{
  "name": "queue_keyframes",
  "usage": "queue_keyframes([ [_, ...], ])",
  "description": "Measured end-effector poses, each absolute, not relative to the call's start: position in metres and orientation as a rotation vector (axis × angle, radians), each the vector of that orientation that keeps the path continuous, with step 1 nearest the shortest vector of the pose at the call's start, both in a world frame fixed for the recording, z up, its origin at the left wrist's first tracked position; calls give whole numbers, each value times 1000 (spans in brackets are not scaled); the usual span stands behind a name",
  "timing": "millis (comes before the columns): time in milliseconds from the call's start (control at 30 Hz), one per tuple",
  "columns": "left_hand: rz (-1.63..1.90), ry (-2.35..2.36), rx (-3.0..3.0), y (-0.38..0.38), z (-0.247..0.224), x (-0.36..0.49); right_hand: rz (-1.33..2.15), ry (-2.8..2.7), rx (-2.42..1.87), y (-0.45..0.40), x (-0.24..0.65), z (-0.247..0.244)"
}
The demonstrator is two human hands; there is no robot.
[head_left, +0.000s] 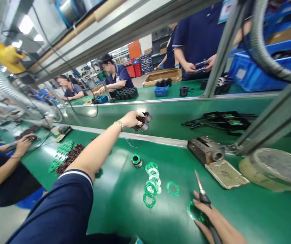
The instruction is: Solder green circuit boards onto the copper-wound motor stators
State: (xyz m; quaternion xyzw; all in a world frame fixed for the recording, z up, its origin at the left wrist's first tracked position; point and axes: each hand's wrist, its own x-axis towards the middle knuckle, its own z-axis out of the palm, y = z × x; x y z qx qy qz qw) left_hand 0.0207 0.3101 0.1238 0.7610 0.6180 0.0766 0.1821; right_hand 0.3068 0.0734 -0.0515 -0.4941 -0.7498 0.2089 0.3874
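Stators (142, 122) gripped by left fingers (132, 118); right fingers (198, 205) grip soldering iron (204, 199) beside green rings (151, 181).

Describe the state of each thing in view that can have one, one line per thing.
Left hand: closed on the wound coil
Wound coil: held in the left hand
Right hand: closed around the soldering iron
Soldering iron: held, tip pointing away
Green rings: lying loose on the belt

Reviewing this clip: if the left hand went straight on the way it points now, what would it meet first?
The left hand, leading with its coils, would probably meet the sloped green belt panel first, though the depth is unclear from this view.
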Motion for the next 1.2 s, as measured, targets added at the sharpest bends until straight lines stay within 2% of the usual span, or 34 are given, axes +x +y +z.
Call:
queue_keyframes([
  [133, 215, 1770, 2065, 238, 135, -49, 457, -1943, -1226, 81, 305, -57],
  [267, 39, 1890, 2011, 184, 101, -82, 260, -2000, -1200, 82, 307, -55],
  [400, -80, 2001, 2013, 158, 70, -95, 176, -2156, -1140, 79, 312, -44],
  [667, -99, 2090, 2213, 110, 72, -105, 82, -2223, -1133, 76, 308, -38],
  [833, -127, 2187, 2394, 86, 50, -84, 161, -2277, -1149, 62, 293, -27],
  [933, -67, 2021, 2480, 65, 37, -61, 283, -2347, -1115, 40, 279, -18],
  [1100, 127, 1466, 2374, 19, 24, -15, 441, -2330, -1106, 7, 253, -12],
  [1200, 317, 1369, 2277, 1, 14, -10, 479, -2280, -1086, -3, 243, -16],
])
